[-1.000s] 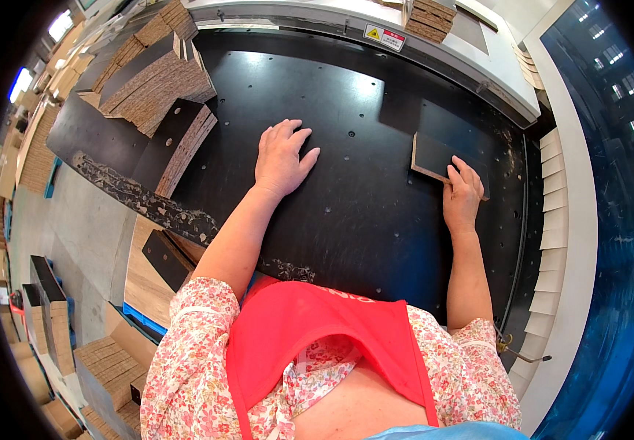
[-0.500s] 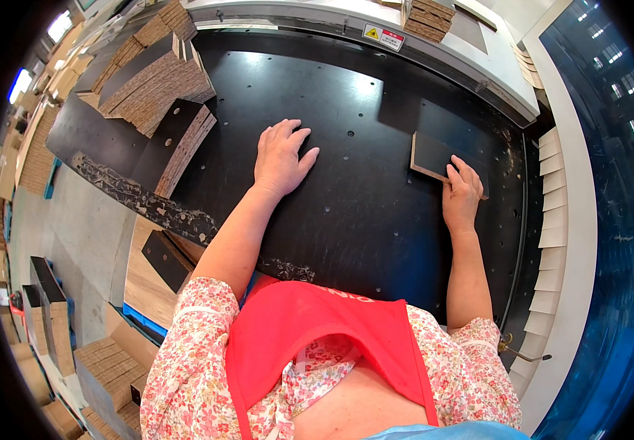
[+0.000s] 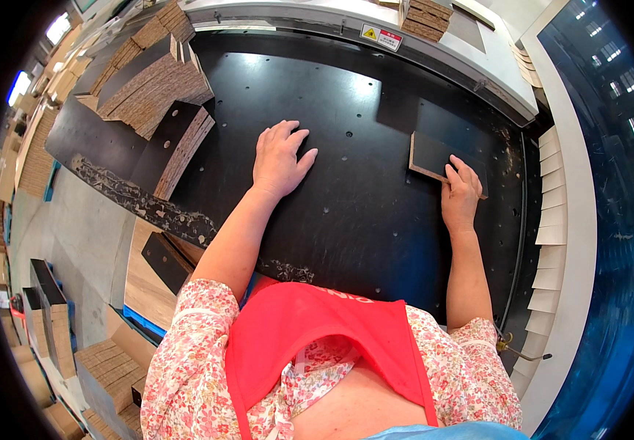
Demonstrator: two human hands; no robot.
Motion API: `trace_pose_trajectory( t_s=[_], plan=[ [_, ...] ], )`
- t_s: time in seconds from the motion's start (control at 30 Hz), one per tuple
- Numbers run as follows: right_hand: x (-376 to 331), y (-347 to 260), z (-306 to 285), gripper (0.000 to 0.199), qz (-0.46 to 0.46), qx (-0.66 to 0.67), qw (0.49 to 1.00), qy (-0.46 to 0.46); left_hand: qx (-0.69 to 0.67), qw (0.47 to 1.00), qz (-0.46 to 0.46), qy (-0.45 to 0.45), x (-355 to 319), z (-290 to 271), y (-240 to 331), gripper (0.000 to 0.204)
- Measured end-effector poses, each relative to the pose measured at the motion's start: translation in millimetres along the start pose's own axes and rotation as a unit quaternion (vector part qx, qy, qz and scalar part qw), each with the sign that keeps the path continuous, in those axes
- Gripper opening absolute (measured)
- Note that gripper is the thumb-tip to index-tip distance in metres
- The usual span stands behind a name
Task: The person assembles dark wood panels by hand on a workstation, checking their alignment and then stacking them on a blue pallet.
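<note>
My left hand (image 3: 280, 163) lies on the black machine table (image 3: 317, 227), fingers stretched forward and thumb apart, with nothing in it. Over on the right, my right hand (image 3: 462, 198) grips a small black panel (image 3: 430, 152) with a brown particleboard edge. Its fingers rest over the panel's top and the thumb is at the near edge. The panel lies flat on the table, its right part partly covered by my hand. Left of my left hand, a black board (image 3: 167, 147) with round holes lies beside a stack of dark-faced particleboard pieces (image 3: 157, 88).
A white machine beam (image 3: 317, 16) with a warning label spans the far side, carrying a small stack of boards (image 3: 425, 19). White strip flaps (image 3: 551, 213) hang along the right edge. At lower left stand a wood-topped stack (image 3: 148, 282) and more cut boards (image 3: 108, 370).
</note>
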State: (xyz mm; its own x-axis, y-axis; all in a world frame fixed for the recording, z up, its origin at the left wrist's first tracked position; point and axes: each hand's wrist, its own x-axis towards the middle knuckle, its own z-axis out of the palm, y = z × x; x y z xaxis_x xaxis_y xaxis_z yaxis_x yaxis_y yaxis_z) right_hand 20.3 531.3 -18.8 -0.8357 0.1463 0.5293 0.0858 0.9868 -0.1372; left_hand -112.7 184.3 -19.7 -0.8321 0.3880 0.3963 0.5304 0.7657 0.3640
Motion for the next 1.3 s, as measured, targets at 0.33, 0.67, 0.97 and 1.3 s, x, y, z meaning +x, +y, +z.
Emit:
trace_pose_trajectory(
  t_s=[0.33, 0.67, 0.97, 1.3],
  plan=[
    [0.6, -0.4, -0.6, 0.034, -0.004, 0.008, 1.000, 0.000, -0.003, 1.000, 0.012, 0.014, -0.7, 1.0, -1.9, 0.041],
    [0.7, -0.6, 1.0, 0.033, 0.001, 0.004, 1.000, 0.001, 0.002, 1.000, 0.010, 0.017, -0.2, 1.4, -0.9, 0.041],
    [-0.5, -1.9, -1.9, 0.026, 0.000, -0.013, 1.000, 0.007, -0.003, 1.000, 0.009, 0.013, -0.7, -0.5, 0.6, 0.040],
    [-0.5, -1.4, -0.1, 0.027, -0.006, 0.017, 1.000, 0.018, 0.009, 1.000, 0.005, -0.007, 0.7, 0.0, 0.1, 0.041]
  ],
)
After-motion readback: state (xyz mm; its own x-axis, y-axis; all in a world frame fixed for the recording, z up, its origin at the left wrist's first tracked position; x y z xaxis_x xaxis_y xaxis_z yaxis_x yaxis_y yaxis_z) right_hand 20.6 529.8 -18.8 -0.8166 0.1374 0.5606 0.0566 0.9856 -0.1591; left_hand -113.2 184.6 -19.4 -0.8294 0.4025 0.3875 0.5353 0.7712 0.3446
